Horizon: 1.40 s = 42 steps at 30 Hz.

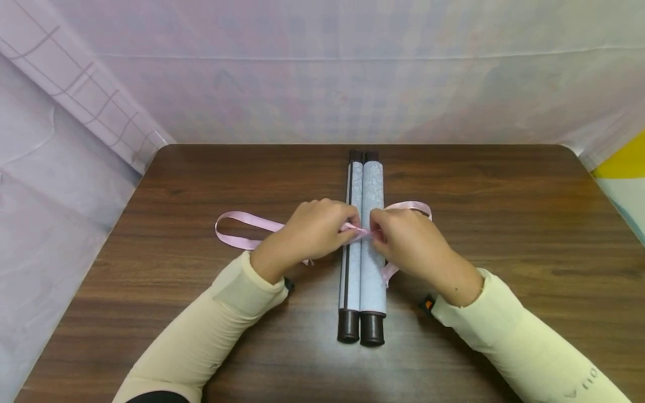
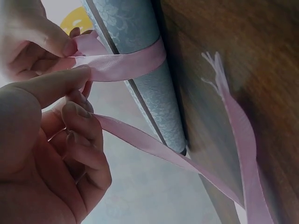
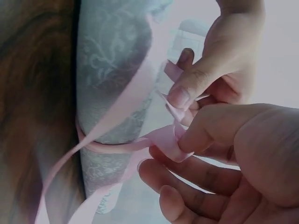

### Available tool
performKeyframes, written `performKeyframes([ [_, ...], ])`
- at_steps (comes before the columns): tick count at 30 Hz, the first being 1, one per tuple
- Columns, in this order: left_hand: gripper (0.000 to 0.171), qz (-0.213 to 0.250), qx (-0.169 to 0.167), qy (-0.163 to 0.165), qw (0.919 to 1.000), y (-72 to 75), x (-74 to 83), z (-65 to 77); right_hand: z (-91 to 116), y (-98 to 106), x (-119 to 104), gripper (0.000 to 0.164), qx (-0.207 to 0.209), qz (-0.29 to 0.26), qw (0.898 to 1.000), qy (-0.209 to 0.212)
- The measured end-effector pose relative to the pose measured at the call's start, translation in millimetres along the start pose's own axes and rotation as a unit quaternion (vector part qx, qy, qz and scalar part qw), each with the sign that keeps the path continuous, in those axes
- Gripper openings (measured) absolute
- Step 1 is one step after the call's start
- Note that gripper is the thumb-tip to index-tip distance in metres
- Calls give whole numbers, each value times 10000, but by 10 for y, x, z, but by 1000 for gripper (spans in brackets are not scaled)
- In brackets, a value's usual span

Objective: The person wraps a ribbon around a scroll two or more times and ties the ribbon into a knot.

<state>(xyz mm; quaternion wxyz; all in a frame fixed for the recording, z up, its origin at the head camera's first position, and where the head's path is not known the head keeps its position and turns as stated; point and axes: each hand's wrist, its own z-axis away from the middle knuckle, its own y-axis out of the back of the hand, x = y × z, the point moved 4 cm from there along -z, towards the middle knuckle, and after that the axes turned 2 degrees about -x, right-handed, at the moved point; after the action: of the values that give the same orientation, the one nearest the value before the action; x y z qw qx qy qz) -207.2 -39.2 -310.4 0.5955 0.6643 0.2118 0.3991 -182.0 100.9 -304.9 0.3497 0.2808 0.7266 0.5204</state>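
A light blue patterned scroll (image 1: 373, 184), rolled into two side-by-side rolls with dark end knobs, lies lengthwise on the table. A pink ribbon (image 2: 126, 66) wraps around the scroll's middle. My left hand (image 1: 317, 229) pinches the ribbon just above the left roll. Opposite it, my right hand (image 1: 410, 238) pinches the ribbon between thumb and fingers, close to the left fingertips. In the right wrist view the ribbon (image 3: 161, 140) bends and crosses between both hands; whether it forms a knot cannot be told.
The brown wooden table (image 1: 176, 190) carries the scroll. A long ribbon loop spreads over the tabletop on the left, a shorter one on the right. One frayed ribbon end (image 2: 217, 70) shows in the left wrist view. Behind the table hangs a pale curtain (image 1: 322, 84).
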Motion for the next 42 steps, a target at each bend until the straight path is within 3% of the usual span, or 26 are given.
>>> performKeyframes([
  [4,16,-15,35,-58,10000,4,-5,-2,11,26,-20,9,22,-32,10000,31],
  [8,13,-54,77,-114,9999,10,-13,-3,5,18,-20,17,-99,-633,9979,-13],
  [12,12,-88,67,-144,9998,6,-20,2,1,13,-27,20,-191,-1335,9908,-56],
  [17,12,-84,40,-168,9998,-10,-25,7,20,35,-53,19,-204,-1833,9828,-77],
  [23,16,-126,73,-110,9998,-3,-53,15,26,50,-45,26,-257,-2278,9729,306],
  [28,12,-42,52,-64,10000,-2,-80,-13,47,124,45,24,-186,-2117,9766,323],
  [37,17,163,-114,-3,9998,-69,-107,-52,269,112,382,5,-602,-1564,9845,-518],
  [42,18,131,-52,60,9999,-13,-157,-73,315,151,538,20,-895,-1184,9877,-486],
])
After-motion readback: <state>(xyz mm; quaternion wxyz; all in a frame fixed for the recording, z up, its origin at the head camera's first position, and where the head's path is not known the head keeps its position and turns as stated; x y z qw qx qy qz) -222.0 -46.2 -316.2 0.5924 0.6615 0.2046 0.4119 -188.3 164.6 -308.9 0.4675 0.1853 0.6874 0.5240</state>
